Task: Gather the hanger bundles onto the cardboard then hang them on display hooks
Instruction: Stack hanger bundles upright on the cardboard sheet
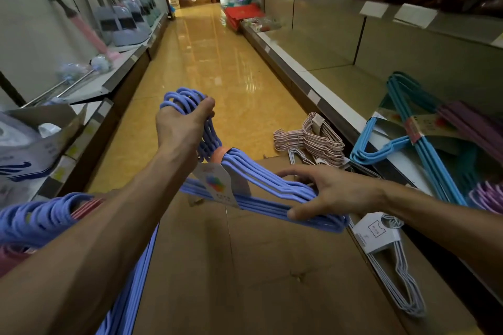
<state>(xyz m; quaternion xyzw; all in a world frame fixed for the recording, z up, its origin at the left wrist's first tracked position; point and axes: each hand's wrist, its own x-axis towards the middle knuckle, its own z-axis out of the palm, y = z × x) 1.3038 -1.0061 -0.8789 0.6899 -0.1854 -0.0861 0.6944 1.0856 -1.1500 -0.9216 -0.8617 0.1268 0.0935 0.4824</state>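
My left hand (181, 124) grips the hook end of a periwinkle-blue hanger bundle (261, 187) with a paper label, held above the flattened cardboard (258, 266) on the floor. My right hand (326, 190) holds the bundle's shoulder end, thumb under and fingers over. More blue hangers (35, 220) hang over my left forearm, with pink ones beside them. A pale pink bundle (313, 141) and a white bundle (392, 266) lie at the cardboard's right edge. Light-blue and purple bundles (424, 139) lie on the low right shelf.
I stand in a shop aisle with a glossy yellow floor (212, 62). Left shelves hold dustpans and brooms (128, 22) and a boxed item (32, 141). The right shelving (326, 43) carries bags above; red baskets and buckets (236, 13) stand far down the aisle.
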